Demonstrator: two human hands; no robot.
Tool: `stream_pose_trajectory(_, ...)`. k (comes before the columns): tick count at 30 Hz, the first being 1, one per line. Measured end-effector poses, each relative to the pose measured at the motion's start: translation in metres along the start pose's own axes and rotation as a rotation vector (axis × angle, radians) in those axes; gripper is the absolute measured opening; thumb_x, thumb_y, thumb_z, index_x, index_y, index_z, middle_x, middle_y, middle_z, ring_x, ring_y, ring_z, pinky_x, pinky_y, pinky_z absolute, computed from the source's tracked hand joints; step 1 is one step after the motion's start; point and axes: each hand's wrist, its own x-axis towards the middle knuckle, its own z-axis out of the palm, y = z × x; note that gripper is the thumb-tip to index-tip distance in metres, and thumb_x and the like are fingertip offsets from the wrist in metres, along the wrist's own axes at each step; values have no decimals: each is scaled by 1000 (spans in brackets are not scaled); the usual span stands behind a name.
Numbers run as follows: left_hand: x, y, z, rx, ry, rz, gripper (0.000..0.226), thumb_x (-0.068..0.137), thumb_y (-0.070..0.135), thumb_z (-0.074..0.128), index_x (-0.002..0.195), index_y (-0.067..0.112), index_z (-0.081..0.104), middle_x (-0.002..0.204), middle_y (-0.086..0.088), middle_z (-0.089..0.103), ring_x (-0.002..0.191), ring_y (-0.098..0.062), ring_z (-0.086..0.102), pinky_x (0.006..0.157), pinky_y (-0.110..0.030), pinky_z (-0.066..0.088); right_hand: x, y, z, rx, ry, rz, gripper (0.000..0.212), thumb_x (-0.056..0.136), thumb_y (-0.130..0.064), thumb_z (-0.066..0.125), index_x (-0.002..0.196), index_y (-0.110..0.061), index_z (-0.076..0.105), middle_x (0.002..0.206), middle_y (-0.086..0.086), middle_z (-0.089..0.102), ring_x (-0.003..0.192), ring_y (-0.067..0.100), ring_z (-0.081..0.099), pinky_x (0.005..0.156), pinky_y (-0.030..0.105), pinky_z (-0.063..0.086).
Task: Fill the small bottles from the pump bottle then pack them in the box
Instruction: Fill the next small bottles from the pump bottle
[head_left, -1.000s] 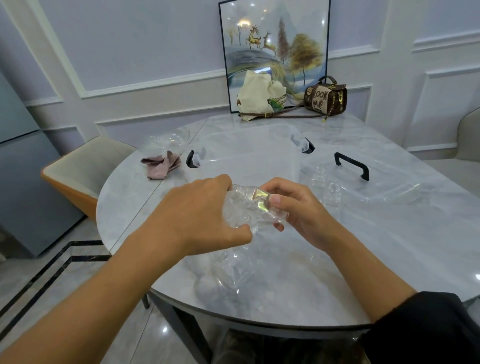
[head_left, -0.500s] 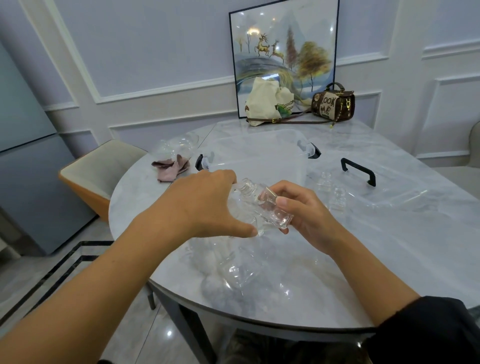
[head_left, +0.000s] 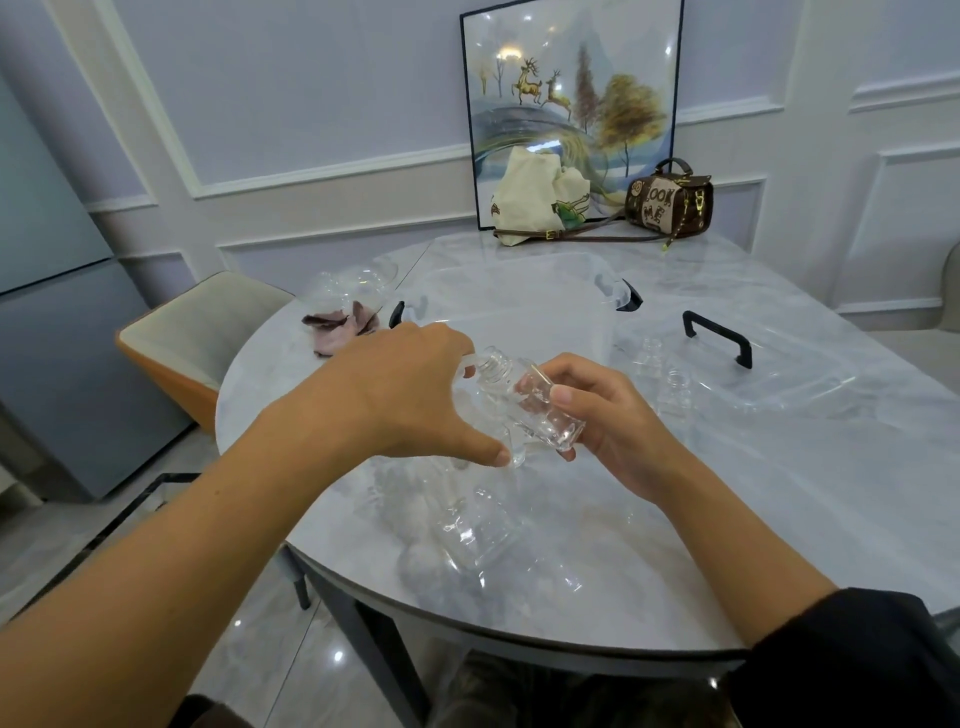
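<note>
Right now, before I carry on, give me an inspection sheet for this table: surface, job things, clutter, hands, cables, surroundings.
Surface: marble table, glossy, rounded edge.
Job's things: bottle held tilted over the table; two small bottles standing beside the lid; box open, behind the hands; loose bottles lying near the front edge; pump bottle not made out.
Clutter: pink cloth, cream bag, brown handbag.
Hands: right hand grips the bottle's base; left hand curls round its neck end.
Cables: nothing seen.
Surroundings: framed picture against the wall; chair at the left.
</note>
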Motion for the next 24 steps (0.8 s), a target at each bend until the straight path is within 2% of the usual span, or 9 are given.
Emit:
stream_pose_trajectory(2,-2,0,5,-29,16,10,69,66,78,76,104,26,52,85,19,49,86,-15,56,79,-37,53,0,-1,1,13,2,4,48,84,-39,68,113,-1,68,87,-1,70,67,21,52,57,31,44)
stream_pose_trajectory(5,-6,2,15,-40,33,-2,59,74,71,72,94,27,39,84,17,46,82,-14,52,71,-34,46,0,0,1,28,-7,2,33,83,-38,68,103,-12,71,84,0,68,67,20,53,56,30,44)
stream_pose_trajectory(7,-9,4,22,-74,56,-11,54,74,68,70,86,24,41,84,11,54,79,-12,55,66,-34,46,0,-1,2,38,-14,-4,26,83,-37,69,98,-16,73,83,3,65,69,22,52,55,30,44)
stream_pose_trajectory(10,-11,7,23,-114,68,-24,46,73,64,70,83,27,45,80,8,58,76,-12,57,63,-33,46,-1,0,3,38,-13,-9,24,83,-37,69,97,-18,74,85,6,64,71,26,51,55,30,44)
stream_pose_trajectory(13,-12,6,20,-123,57,-16,49,73,66,70,86,25,47,82,9,58,76,-10,57,63,-32,45,-1,0,2,39,-18,-9,26,83,-38,69,98,-17,74,87,7,65,71,25,52,55,30,44)
stream_pose_trajectory(16,-10,2,17,-103,35,-2,55,76,69,71,101,26,48,93,14,56,86,-13,57,74,-35,52,-1,-2,2,43,-20,-19,27,84,-38,69,99,-15,73,87,9,64,71,24,53,55,30,44)
stream_pose_trajectory(19,-7,0,15,-102,19,12,61,75,70,73,110,27,47,96,15,49,92,-15,51,82,-36,51,-2,-3,2,38,-29,-29,28,84,-38,68,99,-15,72,85,6,64,69,24,52,55,31,44)
stream_pose_trajectory(24,-2,-2,11,-91,18,24,66,68,74,77,102,32,39,85,21,40,85,-13,46,75,-31,40,-2,-3,2,32,-25,-20,33,83,-39,68,102,-12,71,87,1,68,67,22,53,56,32,44)
